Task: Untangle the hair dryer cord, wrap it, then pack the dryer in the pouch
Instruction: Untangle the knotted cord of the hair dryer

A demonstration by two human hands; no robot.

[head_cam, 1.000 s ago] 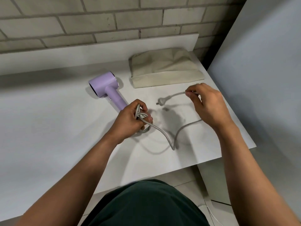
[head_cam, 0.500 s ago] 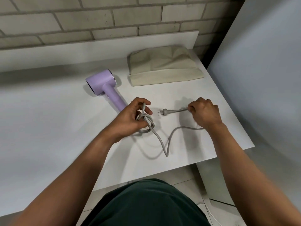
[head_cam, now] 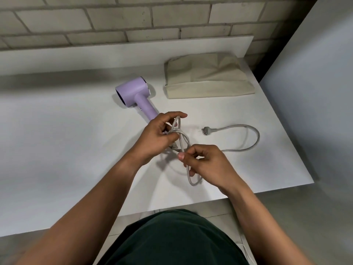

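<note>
Hair dryer (head_cam: 136, 94): lilac, lay on its side on the white table (head_cam: 57, 150), barrel toward the back left, handle running toward the near right until the left hand covered its end.
View: head camera, the only one, looking forward and down.
Cord (head_cam: 246, 145): grey, bunched in a tangle of crossed loops between the two hands, above the tabletop; from there one length ran right along the table, curved round in an open arc and came back left.
Plug (head_cam: 206, 129): at the free end of that arc, lay flat on the table, prongs pointing left, apart from both hands.
Left hand (head_cam: 158, 136): closed around the upper part of the tangle, thumb and forefinger pinching a loop that stood up between them.
Right hand (head_cam: 208, 163): just near of the left, thumb and fingers pinching a strand at the lower edge of the tangle; a narrow loop of cord hung below the fingers.
Pouch (head_cam: 208, 79): beige cloth, lay flat and creased at the back right of the table, well apart from the hands, just right of the dryer's barrel.
Wall (head_cam: 133, 18): pale brick, behind the table.
Panel (head_cam: 315, 83): plain grey surface, along the table's right side.
Person: bare forearms reaching in from below; dark green clothing (head_cam: 172, 240) at the bottom edge.
</note>
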